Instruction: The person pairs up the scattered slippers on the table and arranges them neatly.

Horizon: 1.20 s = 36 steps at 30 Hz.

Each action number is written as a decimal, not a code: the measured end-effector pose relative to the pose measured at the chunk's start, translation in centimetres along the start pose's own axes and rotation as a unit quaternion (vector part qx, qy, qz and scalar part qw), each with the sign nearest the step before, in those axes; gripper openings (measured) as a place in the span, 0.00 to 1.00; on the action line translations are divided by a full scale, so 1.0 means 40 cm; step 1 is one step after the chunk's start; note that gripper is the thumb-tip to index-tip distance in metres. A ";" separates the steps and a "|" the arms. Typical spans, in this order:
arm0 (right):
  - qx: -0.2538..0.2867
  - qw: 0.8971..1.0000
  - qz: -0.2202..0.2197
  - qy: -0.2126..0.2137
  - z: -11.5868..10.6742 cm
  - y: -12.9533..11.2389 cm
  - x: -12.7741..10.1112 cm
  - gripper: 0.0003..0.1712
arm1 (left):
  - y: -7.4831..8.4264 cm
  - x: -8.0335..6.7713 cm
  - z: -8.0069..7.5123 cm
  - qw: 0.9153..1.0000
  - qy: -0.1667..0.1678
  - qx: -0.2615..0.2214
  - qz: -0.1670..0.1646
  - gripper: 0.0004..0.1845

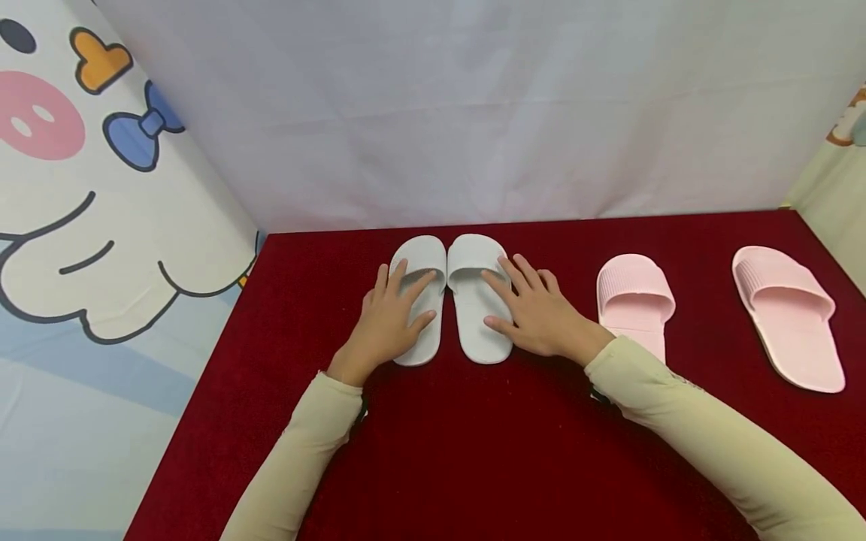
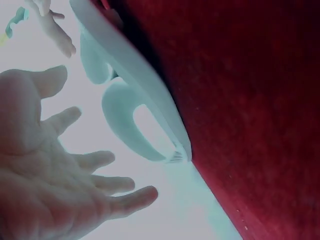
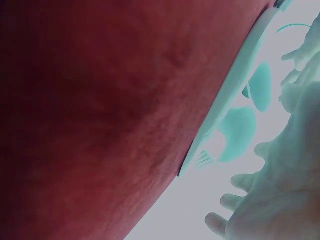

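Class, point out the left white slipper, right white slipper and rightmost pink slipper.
Left white slipper (image 1: 427, 300), head view: footbed.
Right white slipper (image 1: 473, 305), head view: footbed.
Rightmost pink slipper (image 1: 798, 330), head view: footbed.

There are two white slide slippers (image 1: 479, 297), two pink slide slippers (image 1: 793, 321), two hands (image 1: 387, 315), two sleeves (image 1: 724, 436) and one red mat (image 1: 487, 458).

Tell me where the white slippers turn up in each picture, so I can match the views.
Head: near the middle, the white slippers lie side by side.
Left wrist: the white slippers slant through the upper left toward the centre.
Right wrist: the white slippers slant through the upper right.
Shared landmark: the red surface, at the right in the left wrist view, at the left in the right wrist view.
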State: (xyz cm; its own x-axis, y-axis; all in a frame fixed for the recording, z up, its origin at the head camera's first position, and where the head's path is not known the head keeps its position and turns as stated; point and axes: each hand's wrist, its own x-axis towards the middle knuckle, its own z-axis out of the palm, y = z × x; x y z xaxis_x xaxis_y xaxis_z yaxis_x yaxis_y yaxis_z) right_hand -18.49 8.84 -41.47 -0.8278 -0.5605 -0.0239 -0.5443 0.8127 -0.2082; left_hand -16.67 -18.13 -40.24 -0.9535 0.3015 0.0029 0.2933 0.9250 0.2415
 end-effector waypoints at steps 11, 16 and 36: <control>-0.034 0.999 -0.009 0.023 0.010 0.021 -0.106 0.42 | 0.050 -0.030 0.020 1.000 -0.005 0.024 0.003 0.31; -0.047 0.998 -0.009 0.029 0.004 0.047 -0.154 0.40 | 0.075 -0.032 0.025 1.000 -0.006 0.008 -0.017 0.31; -0.034 0.995 0.007 0.091 -0.003 0.170 -0.314 0.39 | 0.233 -0.020 0.064 0.997 -0.040 0.047 0.053 0.31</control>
State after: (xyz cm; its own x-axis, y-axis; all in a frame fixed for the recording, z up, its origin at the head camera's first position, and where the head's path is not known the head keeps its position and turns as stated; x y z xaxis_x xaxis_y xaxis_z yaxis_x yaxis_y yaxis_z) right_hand -11.82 21.42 -42.48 -0.8428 -0.5160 0.1532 -0.5356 0.8323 -0.1429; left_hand -12.99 -9.16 -40.47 -0.9095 0.4121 -0.0543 0.4003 0.9036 0.1527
